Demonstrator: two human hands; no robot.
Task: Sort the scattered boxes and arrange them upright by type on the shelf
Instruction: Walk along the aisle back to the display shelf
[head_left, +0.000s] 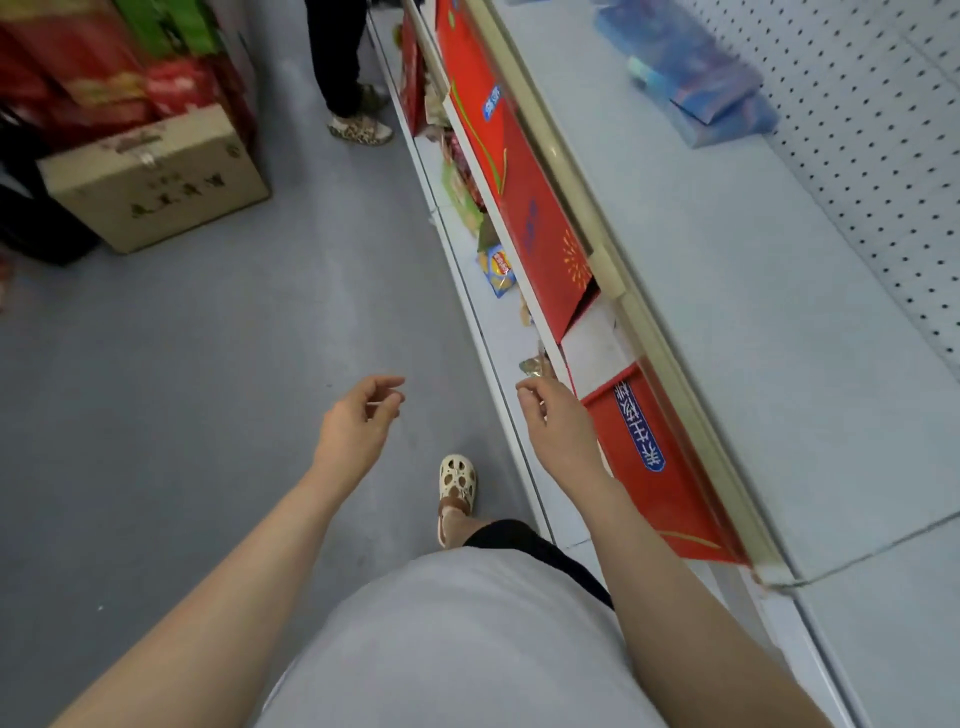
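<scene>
At about nine o'clock a tan cardboard case (156, 179) sits on the grey floor (208, 389), with red and green packages (104, 57) stacked behind it. Toward the centre, the person's left hand (358, 421) hangs over the floor with fingers loosely curled, grasping nothing. The right hand (553, 415), just right of centre, reaches toward the lower shelf (498, 332); its fingers are lightly bent near a small wrapped item (535, 364), but whether they touch it cannot be told. It appears released.

From one o'clock down to four o'clock, flat red boxes (524, 208) with blue labels stand on edge along the shelf front, one with its end flap gaping open (597, 332). Blue boxes (696, 83) lie flat on the upper shelf (753, 312) near one o'clock.

The likely trouble: the standing red boxes are tall, thin and lean on each other, so pulling or nudging one may tip its neighbours off the edge. The open flap could catch a finger or tear. Loose snack packets (496, 270) underneath could be swept to the floor.
</scene>
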